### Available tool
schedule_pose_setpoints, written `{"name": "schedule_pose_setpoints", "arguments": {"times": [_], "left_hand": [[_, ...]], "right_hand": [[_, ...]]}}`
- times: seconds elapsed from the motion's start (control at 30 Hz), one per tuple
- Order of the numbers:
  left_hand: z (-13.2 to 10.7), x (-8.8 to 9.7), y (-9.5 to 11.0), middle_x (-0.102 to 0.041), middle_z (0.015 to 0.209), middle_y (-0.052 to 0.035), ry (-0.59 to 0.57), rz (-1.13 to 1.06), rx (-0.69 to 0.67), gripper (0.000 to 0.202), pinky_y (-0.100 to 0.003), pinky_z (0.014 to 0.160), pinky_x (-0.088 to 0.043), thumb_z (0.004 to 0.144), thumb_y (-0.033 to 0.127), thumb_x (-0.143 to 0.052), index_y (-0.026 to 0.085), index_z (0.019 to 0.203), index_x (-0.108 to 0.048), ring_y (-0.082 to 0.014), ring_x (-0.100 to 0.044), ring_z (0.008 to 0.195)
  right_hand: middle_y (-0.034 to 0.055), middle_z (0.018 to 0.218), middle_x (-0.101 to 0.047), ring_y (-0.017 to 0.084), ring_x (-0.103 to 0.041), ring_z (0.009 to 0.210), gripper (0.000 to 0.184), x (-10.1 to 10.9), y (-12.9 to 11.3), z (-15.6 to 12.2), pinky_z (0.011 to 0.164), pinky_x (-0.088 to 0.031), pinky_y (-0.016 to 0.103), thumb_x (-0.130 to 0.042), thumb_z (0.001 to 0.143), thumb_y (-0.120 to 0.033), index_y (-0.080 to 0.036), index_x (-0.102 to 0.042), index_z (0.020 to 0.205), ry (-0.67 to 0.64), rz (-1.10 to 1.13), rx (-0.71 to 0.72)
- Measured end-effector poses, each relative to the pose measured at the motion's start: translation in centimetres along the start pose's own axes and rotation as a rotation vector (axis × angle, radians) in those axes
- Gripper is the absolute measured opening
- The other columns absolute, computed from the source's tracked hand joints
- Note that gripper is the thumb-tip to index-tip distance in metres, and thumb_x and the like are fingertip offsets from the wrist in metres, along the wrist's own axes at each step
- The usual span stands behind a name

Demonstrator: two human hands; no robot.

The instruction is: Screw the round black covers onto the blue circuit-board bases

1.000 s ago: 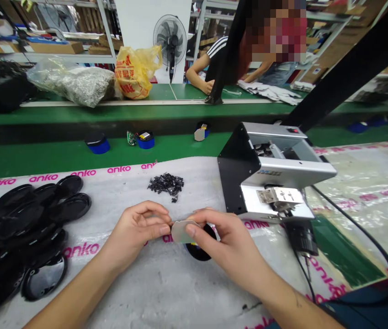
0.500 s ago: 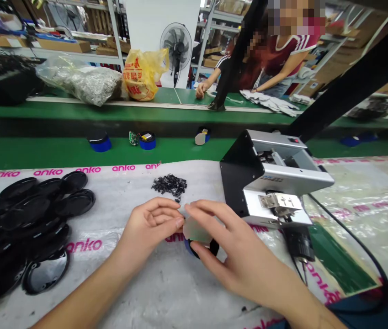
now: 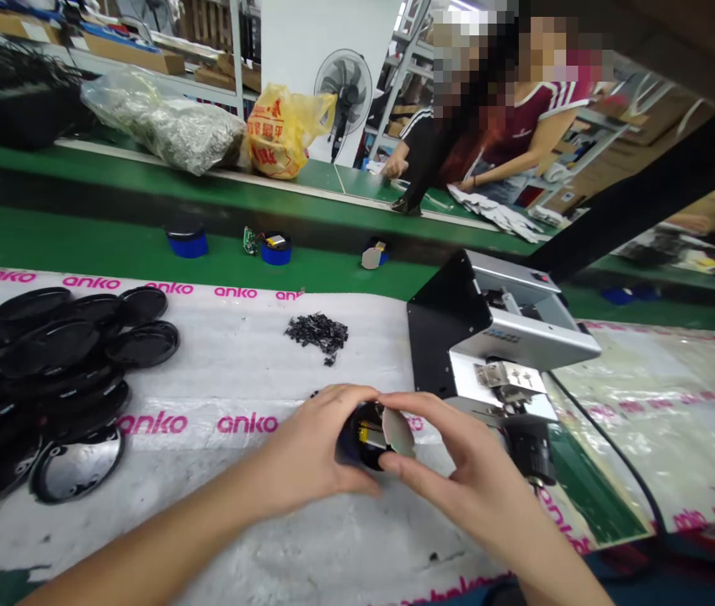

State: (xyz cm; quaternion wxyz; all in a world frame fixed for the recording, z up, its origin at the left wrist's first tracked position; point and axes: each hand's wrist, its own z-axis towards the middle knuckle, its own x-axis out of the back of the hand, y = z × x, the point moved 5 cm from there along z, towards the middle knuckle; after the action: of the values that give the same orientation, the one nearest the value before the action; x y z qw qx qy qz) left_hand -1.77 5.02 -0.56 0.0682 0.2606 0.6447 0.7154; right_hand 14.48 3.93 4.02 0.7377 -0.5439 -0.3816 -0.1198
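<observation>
Discs [image 3: 47, 370] left on the sheet [image 3: 237, 362], small-parts heap [image 3: 319, 330] behind both hands, machine [image 3: 496, 337] right.

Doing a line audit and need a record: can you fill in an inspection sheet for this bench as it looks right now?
Surface: white foam sheet printed "anko", over green belt.
Job's things: round black housing with grey disc-shaped plate tilted at its opening.
Clutter: pile of black round covers; heap of small black clips; blue-based units.
Hands: left hand cups the housing; right hand pinches the plate.
Cables: black cable from silver feeder machine.
Surroundings: a person opposite; fan; yellow bag.
</observation>
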Motion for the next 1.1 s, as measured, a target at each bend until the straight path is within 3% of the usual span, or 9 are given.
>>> {"name": "schedule_pose_setpoints", "arguments": {"times": [0.1,0.17,0.33,0.4,0.5,0.63,0.87,1.1], "left_hand": [[0.2,-0.4,0.1,-0.066,0.114,-0.0019,-0.020,0.053,-0.015,0.051,-0.036,0.086,-0.047,0.072,0.026,-0.081,0.026,0.117,-0.057,-0.0260,-0.062,0.103],[0.1,-0.2,0.1,-0.067,0.111,-0.0014,-0.022,0.057,-0.008,0.045,-0.035,0.084,-0.046,0.075,0.026,-0.079,0.026,0.114,-0.057,-0.0255,-0.062,0.101],[-0.5,0.3,0.0,-0.056,0.136,-0.0054,-0.011,-0.033,0.105,0.060,-0.042,0.102,-0.039,0.078,0.027,-0.074,0.030,0.132,-0.050,-0.0299,-0.051,0.124],[-0.4,0.2,0.0,-0.053,0.141,-0.0072,0.039,-0.111,0.191,0.050,-0.045,0.104,-0.037,0.087,0.031,-0.062,0.029,0.135,-0.047,-0.0297,-0.049,0.126],[0.1,-0.6,-0.1,-0.058,0.133,-0.0094,0.121,-0.149,0.251,0.036,-0.046,0.101,-0.039,0.093,0.031,-0.051,0.026,0.129,-0.053,-0.0298,-0.053,0.121],[0.6,-1.8,-0.2,-0.063,0.120,-0.0082,0.206,-0.072,0.197,0.032,-0.045,0.100,-0.039,0.092,0.028,-0.053,0.026,0.124,-0.056,-0.0289,-0.055,0.117],[0.6,-2.0,-0.2,-0.066,0.114,-0.0067,0.276,0.048,0.118,0.030,-0.045,0.095,-0.043,0.086,0.014,-0.054,0.024,0.114,-0.060,-0.0285,-0.057,0.111],[-0.5,-1.5,-0.7,-0.062,0.131,-0.0058,0.173,-0.229,0.147,0.036,-0.043,0.106,-0.039,0.094,0.020,-0.046,0.027,0.128,-0.056,-0.0251,-0.054,0.124]], "right_hand": [[-0.0004,0.118,-0.065,0.019,-0.061,0.110,0.033,-0.7,1.2,-1.0,0.095,-0.050,0.032,-0.067,0.088,-0.031,-0.036,-0.058,0.119,0.052,0.098,-0.110],[0.0011,0.119,-0.065,0.021,-0.060,0.114,0.031,-1.3,2.3,-1.7,0.098,-0.049,0.034,-0.066,0.088,-0.031,-0.034,-0.058,0.118,0.103,0.181,-0.197],[0.0072,0.115,-0.065,0.023,-0.064,0.109,0.031,-2.6,3.6,-2.6,0.094,-0.054,0.035,-0.069,0.084,-0.034,-0.027,-0.059,0.112,0.283,0.355,-0.269],[0.0083,0.114,-0.066,0.023,-0.065,0.105,0.032,-2.8,3.5,-2.6,0.091,-0.055,0.036,-0.071,0.082,-0.034,-0.025,-0.060,0.111,0.328,0.353,-0.280],[0.0077,0.110,-0.067,0.023,-0.066,0.102,0.031,-2.9,3.1,-2.5,0.089,-0.057,0.035,-0.071,0.081,-0.031,-0.025,-0.061,0.109,0.351,0.347,-0.287],[0.0072,0.115,-0.064,0.022,-0.064,0.107,0.029,-2.6,2.5,-2.7,0.092,-0.056,0.033,-0.071,0.083,-0.030,-0.027,-0.063,0.111,0.365,0.306,-0.211],[0.0062,0.112,-0.064,0.020,-0.064,0.101,0.035,-1.9,1.2,-2.3,0.085,-0.057,0.029,-0.072,0.085,-0.030,-0.030,-0.065,0.120,0.328,0.006,0.024],[0.0078,0.113,-0.069,0.024,-0.065,0.102,0.021,-1.8,1.1,-1.2,0.085,-0.057,0.038,-0.073,0.085,-0.024,-0.026,-0.071,0.105,0.296,-0.077,0.238]]}}
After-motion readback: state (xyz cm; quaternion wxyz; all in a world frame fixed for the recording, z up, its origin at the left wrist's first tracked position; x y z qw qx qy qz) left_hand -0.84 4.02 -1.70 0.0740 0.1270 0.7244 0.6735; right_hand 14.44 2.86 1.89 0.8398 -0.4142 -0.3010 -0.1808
